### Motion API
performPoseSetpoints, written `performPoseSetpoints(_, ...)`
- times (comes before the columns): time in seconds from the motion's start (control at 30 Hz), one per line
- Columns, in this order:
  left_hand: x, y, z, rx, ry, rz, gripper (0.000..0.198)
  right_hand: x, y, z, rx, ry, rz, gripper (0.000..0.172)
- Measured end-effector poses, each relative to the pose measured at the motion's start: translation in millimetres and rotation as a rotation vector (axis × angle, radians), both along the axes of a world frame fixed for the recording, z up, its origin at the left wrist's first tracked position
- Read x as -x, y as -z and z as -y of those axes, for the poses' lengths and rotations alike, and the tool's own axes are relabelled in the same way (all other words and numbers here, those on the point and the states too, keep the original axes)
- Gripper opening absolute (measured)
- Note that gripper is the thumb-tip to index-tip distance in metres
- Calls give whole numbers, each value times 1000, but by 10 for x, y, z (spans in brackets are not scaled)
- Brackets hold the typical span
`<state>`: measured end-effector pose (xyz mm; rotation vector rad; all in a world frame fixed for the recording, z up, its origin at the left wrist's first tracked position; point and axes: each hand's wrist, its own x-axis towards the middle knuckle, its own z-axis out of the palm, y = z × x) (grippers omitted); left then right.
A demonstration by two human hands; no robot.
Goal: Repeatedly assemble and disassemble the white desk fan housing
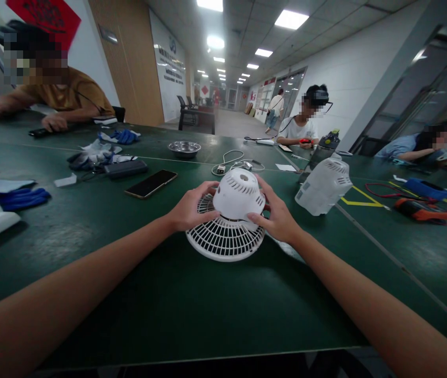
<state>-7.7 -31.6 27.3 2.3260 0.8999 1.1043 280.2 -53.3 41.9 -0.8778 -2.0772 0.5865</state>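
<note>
In front of me a white fan grille [223, 241] lies face down on the green table. On top of it sits a white domed motor cover [236, 197] with vent slots and a round hole. My left hand [197, 207] grips the cover's left side, thumb in front. From the right, my right hand [276, 212] holds the same cover, its thumb on the near edge. The inside of the cover is hidden. Behind it lies a white cable [231, 157] with a plug. A white plastic housing [323, 186] with slots stands to the right.
Left of the grille are a phone [151, 184], a dark case [125, 167] and blue-white gloves [24, 199]. A metal bowl [184, 148] stands farther back. On the right lie an orange multimeter [422, 209] and a blue tray [427, 189]. Several people sit around the table.
</note>
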Motion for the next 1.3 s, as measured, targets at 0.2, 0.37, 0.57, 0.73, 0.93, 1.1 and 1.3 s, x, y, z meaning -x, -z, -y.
performPoseSetpoints(0.2,-29,-45,16,-36,-56,-127,59,-18,-23,4,-15,-7,15,83)
performPoseSetpoints(0.37,-35,-46,-12,-42,-36,-170,62,-21,-33,14,-41,1,21,82)
performPoseSetpoints(0.57,-29,-75,-19,-60,29,-160,59,-28,-23,9,-61,2,34,83)
performPoseSetpoints(0.73,-34,-89,-2,-25,25,-175,58,-27,-14,-9,-116,28,50,82)
performPoseSetpoints(0.93,-34,-55,7,-2,7,-169,62,11,-63,38,-63,2,64,84)
performPoseSetpoints(1.1,-79,-71,15,31,-13,-168,63,19,-80,49,-24,-27,71,93)
performPoseSetpoints(1.3,-93,-82,13,32,-6,-168,66,18,-73,63,-48,-9,65,93)
